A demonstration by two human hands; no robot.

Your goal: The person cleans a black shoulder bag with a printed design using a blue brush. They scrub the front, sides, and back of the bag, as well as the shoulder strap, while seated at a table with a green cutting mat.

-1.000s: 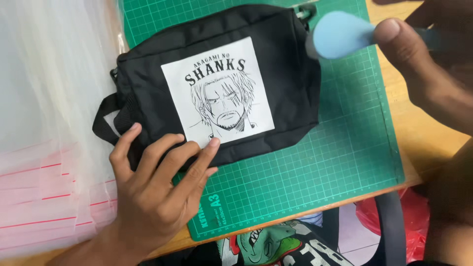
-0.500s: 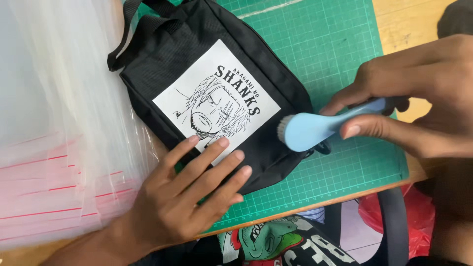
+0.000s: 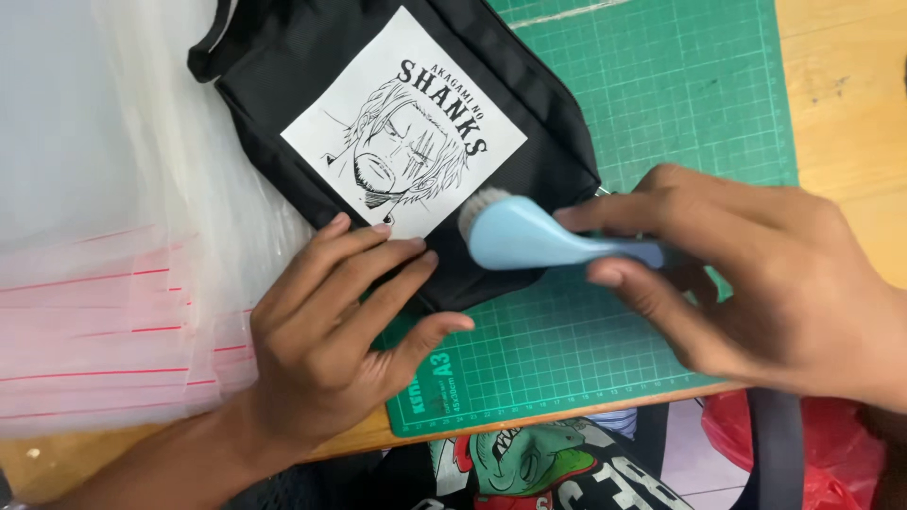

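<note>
Pressing flat on the black pouch [image 3: 312, 104], the left hand [image 3: 331, 331] is spreading its fingers [image 3: 364, 250] slightly apart, their tips resting on the lower edge of the white printed patch [image 3: 404, 127] with a line-drawn face. The right hand [image 3: 756, 283] is gripping the light blue brush [image 3: 543, 241], thumb and fingers clamped around its handle, and the pale bristles are touching the pouch fabric just beyond the left fingertips, beside the patch corner. The pouch is lying tilted on the green cutting mat [image 3: 680, 85], which is showing under and between both hands. Clear plastic bags with red strips [image 3: 104, 312] are lying stacked just outside the left hand's knuckles, on the wooden table [image 3: 850, 113].
</note>
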